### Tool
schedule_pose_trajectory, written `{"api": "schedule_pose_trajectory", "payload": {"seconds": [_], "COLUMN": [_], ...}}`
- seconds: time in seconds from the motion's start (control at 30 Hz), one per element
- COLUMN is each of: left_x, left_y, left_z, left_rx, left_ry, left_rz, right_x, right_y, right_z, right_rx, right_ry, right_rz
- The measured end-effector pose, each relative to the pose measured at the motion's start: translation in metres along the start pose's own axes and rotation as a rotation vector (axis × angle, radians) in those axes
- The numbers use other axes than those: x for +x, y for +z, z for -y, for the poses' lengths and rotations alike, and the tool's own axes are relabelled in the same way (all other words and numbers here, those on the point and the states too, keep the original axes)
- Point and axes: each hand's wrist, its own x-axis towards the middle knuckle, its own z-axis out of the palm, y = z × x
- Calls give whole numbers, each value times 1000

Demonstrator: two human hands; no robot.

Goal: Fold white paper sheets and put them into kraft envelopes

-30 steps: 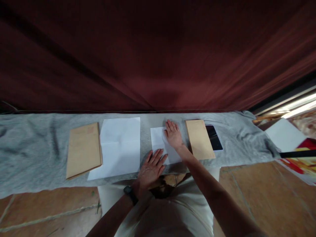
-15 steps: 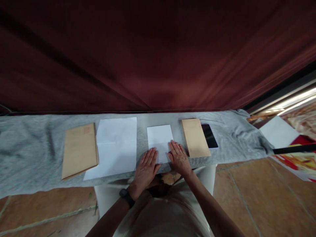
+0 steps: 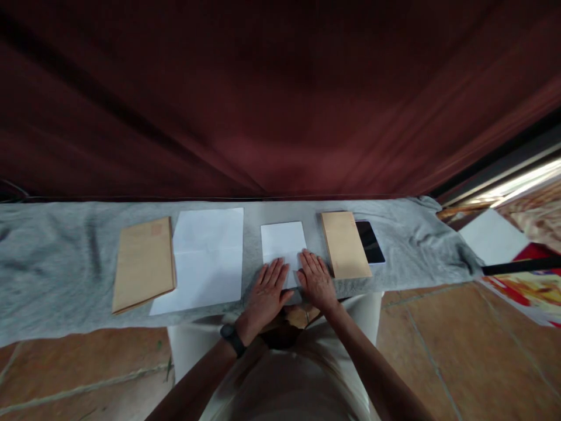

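- Head view: the small white paper (image 3: 284,237) lies flat on the grey cloth (image 3: 412,245), its near end beneath the fingers of both hands.
- The left hand (image 3: 266,289) rests on the paper's near left corner, fingers stretched out, gripping nothing.
- The right hand (image 3: 318,282) lies at the paper's near right edge, fingers likewise extended and grasping nothing.
- Left of the paper: a large white sheet (image 3: 210,257), partly covered by a brown envelope (image 3: 142,263).
- Right of the paper: a brown packet (image 3: 346,244), with a dark-screened phone (image 3: 370,242) just beyond.

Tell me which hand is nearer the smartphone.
Right. The right hand lies left of the smartphone, with brown envelopes between; the left hand is farther left, on the small white paper.
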Motion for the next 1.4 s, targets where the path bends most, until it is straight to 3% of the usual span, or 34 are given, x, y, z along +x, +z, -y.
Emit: {"api": "schedule_pose_trajectory", "payload": {"seconds": [0.2, 0.43, 0.53, 0.63, 0.83, 0.9, 1.03, 1.17, 1.23, 1.3, 1.4], "left_x": [-28, -7, 7, 17, 28, 28, 25, 23, 23, 25, 31], "left_y": [-2, -2, -11, -24, -60, -71, -82, -73, -65, -57, -45], "left_z": [16, 17, 17, 15, -1, -8, -16, -8, -4, -3, 1], "left_rx": [-308, -1081, -1285, -1386, -1476, -1479, -1513, -1546, -1629, -1700, -1642], "left_ry": [-181, -787, -943, -983, -855, -808, -732, -961, -994, -923, -860], "left_rz": [-66, -257, -339, -346, -337, -339, -365, -454, -359, -296, -362], "right_x": [0, -1, -1, -1, -9, -6, 14, 34, 36, 33, 23], "right_y": [2, 3, 1, -6, -37, -47, -64, -69, -65, -55, -36], "right_z": [0, 1, 0, 2, 26, 38, 55, 69, 77, 85, 91], "right_rx": [-11, 19, 42, 66, 189, 296, 739, 1341, 1556, 1694, 1767], "right_ry": [5, 3, 2, 10, -185, -176, 126, 565, 685, 759, 833], "right_rz": [-8, -40, -48, -45, 55, 28, -181, -430, -458, -450, -424]}}
